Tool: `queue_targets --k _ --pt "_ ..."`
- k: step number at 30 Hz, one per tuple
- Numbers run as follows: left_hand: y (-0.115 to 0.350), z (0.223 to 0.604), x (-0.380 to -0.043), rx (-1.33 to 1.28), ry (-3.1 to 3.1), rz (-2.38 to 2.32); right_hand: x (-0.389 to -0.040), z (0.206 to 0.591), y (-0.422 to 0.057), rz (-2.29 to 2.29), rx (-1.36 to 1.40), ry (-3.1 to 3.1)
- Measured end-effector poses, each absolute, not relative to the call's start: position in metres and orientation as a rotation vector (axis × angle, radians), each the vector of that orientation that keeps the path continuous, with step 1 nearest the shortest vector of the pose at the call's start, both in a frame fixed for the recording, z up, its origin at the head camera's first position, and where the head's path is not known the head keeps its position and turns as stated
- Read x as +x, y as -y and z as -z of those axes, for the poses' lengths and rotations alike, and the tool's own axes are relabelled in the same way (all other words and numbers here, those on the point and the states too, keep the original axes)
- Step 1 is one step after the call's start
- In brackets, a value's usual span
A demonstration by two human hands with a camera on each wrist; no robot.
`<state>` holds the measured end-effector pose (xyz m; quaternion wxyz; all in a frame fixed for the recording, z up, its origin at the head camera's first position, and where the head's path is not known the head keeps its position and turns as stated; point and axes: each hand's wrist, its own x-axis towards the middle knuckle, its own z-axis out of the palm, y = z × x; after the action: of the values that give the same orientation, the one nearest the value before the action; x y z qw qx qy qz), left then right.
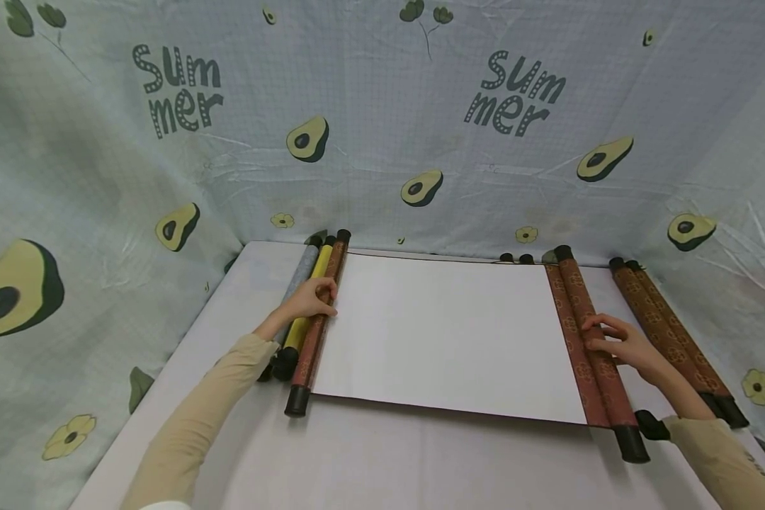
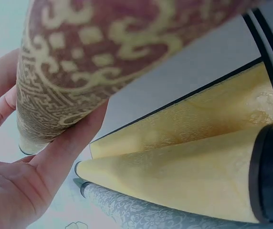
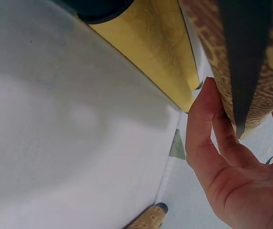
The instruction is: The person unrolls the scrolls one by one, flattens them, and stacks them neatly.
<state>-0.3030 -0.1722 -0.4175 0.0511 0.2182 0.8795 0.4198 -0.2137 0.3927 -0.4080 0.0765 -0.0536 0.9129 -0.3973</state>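
A hanging scroll with white paper (image 1: 446, 333) is spread between two reddish-brown patterned rollers with black end caps. My left hand (image 1: 307, 297) grips the left roller (image 1: 310, 354), thumb on one side and fingers on the other. On the opposite side my right hand (image 1: 627, 347) holds the right roller (image 1: 602, 368), beside a flat strip of the same patterned fabric (image 1: 576, 347). In the left wrist view the roller (image 2: 79, 71) is raised above a yellow scroll (image 2: 174, 176). The right wrist view shows the other roller (image 3: 222, 71) between thumb and fingers.
A grey scroll (image 1: 299, 273) lies left of the yellow one on the white table (image 1: 370, 453). Two brown patterned scrolls (image 1: 669, 333) lie along the right side. Black end caps (image 1: 516, 259) show behind the held paper. A curtain printed with avocados (image 1: 370, 92) surrounds the table.
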Motion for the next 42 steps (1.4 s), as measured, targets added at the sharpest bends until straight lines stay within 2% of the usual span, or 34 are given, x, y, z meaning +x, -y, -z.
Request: queue_targets --k 5,13,16,29,42 --pt "0.173 0.412 -0.300 0.734 -2.681 -1.298 -0.214 0.408 -0.395 1.155 -0.156 -2.754" --pt "0.176 0.407 -0.298 0.644 -2.678 -1.208 -0.212 0.409 -0.395 1.149 -0.143 -2.753" --pt "0.172 0.394 -0.289 0.632 -2.672 -1.216 -0.212 0.409 -0.395 1.149 -0.134 -2.759" --pt "0.182 0.412 -0.304 0.593 -2.679 -1.258 -0.208 0.415 -0.404 1.088 -0.194 -2.801" --pt "0.183 0.409 -0.305 0.561 -2.646 -1.320 -0.211 0.411 -0.409 1.093 -0.209 -2.782"
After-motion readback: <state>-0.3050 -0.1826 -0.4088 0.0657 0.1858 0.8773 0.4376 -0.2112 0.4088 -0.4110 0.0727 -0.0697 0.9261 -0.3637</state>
